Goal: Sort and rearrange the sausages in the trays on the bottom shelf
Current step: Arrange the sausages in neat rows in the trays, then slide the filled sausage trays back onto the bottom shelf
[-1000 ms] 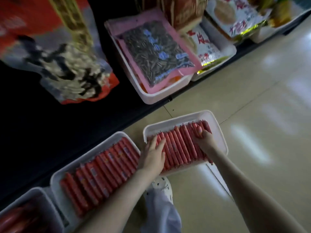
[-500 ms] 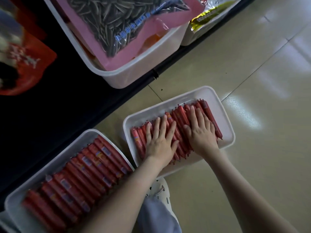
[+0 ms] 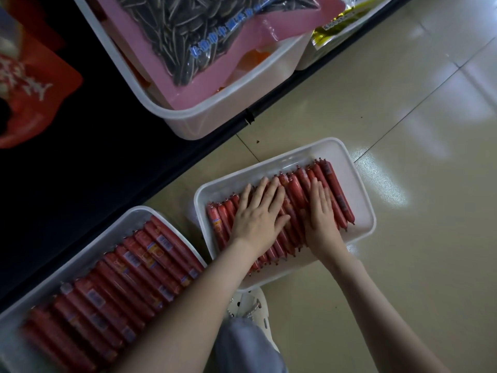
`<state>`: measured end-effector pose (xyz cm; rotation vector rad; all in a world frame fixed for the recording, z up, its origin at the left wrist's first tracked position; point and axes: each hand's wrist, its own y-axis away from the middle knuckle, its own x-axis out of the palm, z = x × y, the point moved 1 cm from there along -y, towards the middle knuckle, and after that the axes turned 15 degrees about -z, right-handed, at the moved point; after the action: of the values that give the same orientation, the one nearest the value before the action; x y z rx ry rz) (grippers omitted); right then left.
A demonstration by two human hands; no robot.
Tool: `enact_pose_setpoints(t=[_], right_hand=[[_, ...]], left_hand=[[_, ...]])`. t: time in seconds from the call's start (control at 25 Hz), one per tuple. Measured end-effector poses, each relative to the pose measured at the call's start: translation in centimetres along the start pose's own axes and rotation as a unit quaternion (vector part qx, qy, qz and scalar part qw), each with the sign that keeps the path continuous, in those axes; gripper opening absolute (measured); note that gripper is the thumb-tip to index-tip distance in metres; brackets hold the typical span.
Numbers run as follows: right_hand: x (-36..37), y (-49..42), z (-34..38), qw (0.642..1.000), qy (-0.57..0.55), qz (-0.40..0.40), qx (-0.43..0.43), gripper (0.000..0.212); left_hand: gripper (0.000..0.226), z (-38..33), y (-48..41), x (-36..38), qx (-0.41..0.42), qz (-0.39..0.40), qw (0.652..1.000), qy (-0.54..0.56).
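Red is showing first at the upper left of the frame, where a packet (image 3: 35, 98) is lying on the dark shelf (image 3: 107, 157). At the lower left, a white left tray (image 3: 80, 254) is sitting at the shelf's edge. It is holding one tight row of long sausages (image 3: 129, 278) lying side by side, and a bare forearm is crossing its right corner.

Top centre, a white tub (image 3: 215, 114) on the shelf is carrying a pink seed bag (image 3: 188, 36). Below it, in the middle of the frame, the right tray (image 3: 352, 189) is sitting on the tiled floor (image 3: 403, 238), just beside the left tray. Thinner sausages (image 3: 295, 189) are lying packed in a row inside it.

Both hands are lying flat on that row with the fingers straight. The left hand (image 3: 258, 219) is pressing on the row's left half and the right hand (image 3: 320, 219) on its right half. They are staying apart, with a few sausages showing between them.

A white shoe (image 3: 247, 305) is peeking out beneath the right tray's near edge. At the upper right, a yellow packet (image 3: 330, 30) is lying in a second tub.
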<state>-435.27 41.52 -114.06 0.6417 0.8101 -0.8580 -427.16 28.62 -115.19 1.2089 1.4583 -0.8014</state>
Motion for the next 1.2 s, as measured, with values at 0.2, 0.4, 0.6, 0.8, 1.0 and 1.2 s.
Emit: enact_pose_setpoints(t=[0.2, 0.4, 0.6, 0.8, 1.0, 1.2], right_hand=[[0.7, -0.2, 1.5, 0.98, 0.189, 0.031, 0.045, 0.07], [1.0, 3.8, 9.2, 0.977, 0.118, -0.066, -0.166, 0.068], [7.2, 12.5, 25.0, 0.932, -0.021, 0.005, -0.361, 0.068], [16.1, 21.8, 36.4, 0.847, 0.014, 0.154, -0.508, 0.073], [23.7, 26.8, 40.1, 0.763, 0.153, 0.223, -0.587, 0.079], [25.9, 26.3, 38.2, 0.781, 0.269, 0.226, -0.516, 0.088]], left_hand=[[0.063, 0.0, 0.9, 0.1, -0.001, -0.01, 1.0, -0.01], [0.053, 3.4, 7.5, -6.5, -0.044, -0.162, 0.985, 0.045], [0.057, 12.3, 25.2, -11.7, -0.234, -0.242, 0.94, -0.051], [0.067, 15.7, 42.4, -10.7, -0.605, -0.161, 0.775, -0.09], [0.079, 14.4, 49.2, -6.8, -0.785, -0.17, 0.593, 0.049], [0.113, 14.4, 49.9, -3.7, -0.834, -0.286, 0.433, 0.188]])
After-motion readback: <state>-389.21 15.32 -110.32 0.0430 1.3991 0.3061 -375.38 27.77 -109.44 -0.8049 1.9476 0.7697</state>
